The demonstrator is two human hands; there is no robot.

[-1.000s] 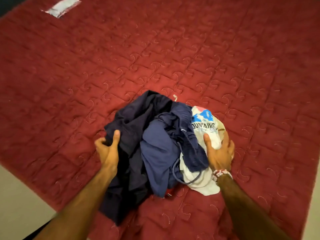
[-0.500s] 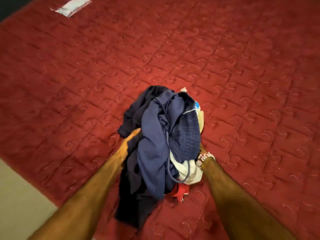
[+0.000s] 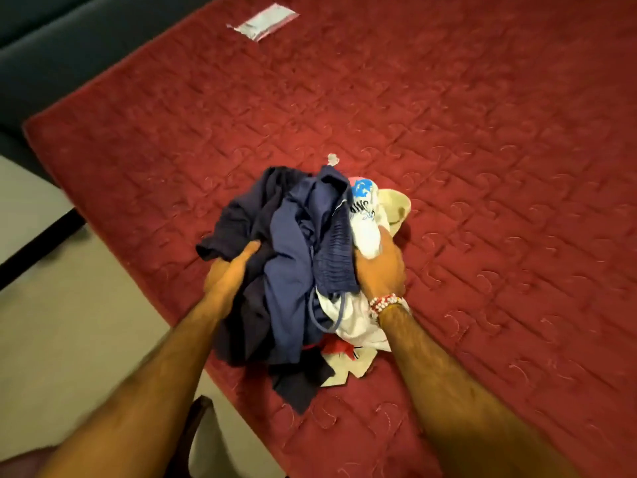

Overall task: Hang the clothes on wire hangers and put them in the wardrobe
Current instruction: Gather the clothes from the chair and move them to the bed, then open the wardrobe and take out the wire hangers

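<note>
Since 0.5 s ago the clothes [image 3: 303,267] have come a little nearer the bed's near edge, and both hands, then buried under the bundle, show again at its sides. More of the white shirt [image 3: 362,222] has come out on the right, and the dark garment hangs lower at the front.

Left hand [image 3: 229,270] is curled into the dark navy cloth at the bundle's left side, fingers closed on a fold. Right hand [image 3: 381,267] is clamped on the right side, thumb and fingers wrapped round the white shirt. Between them the 2 hands press the bundle together just above the quilt [image 3: 482,167], its lower tails touching the quilt.

Cloth is soft and crumpled: a near-black piece on the left, a smoother mid-blue one in the middle, a ribbed navy piece with a loop of cord beside it, then the white shirt with blue print. Only a few letters of the print can be read. A cream piece sticks out at the far right, and a red scrap peeks from under the front. A beaded band [image 3: 386,303] of red and white circles the right wrist.

Red and stitched in repeating curls, the quilt is blurred. A flat, pale packet [image 3: 263,21] lies at its far side, well apart. Fingertips of both hands are hidden in the cloth.
</note>
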